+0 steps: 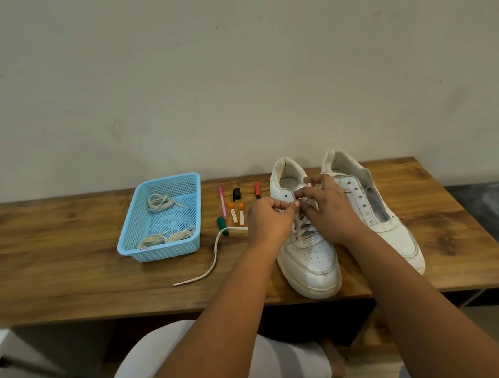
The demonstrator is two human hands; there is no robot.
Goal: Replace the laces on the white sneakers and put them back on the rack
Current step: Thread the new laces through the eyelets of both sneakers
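Two white sneakers stand side by side on the wooden table, toes toward me. The left sneaker (309, 262) is partly laced with a white lace (215, 261) whose free end trails left across the table. My left hand (267, 222) pinches that lace beside the upper eyelets. My right hand (328, 206) grips the lace over the tongue, hiding the top eyelets. The right sneaker (386, 216) has bare eyelets and no lace.
A light blue plastic basket (126, 244) at the left holds several coiled white laces. Markers, caps and small orange-capped tubes (235, 208) lie between the basket and the shoes. The wall stands right behind the table (69, 280). My knee shows below the front edge.
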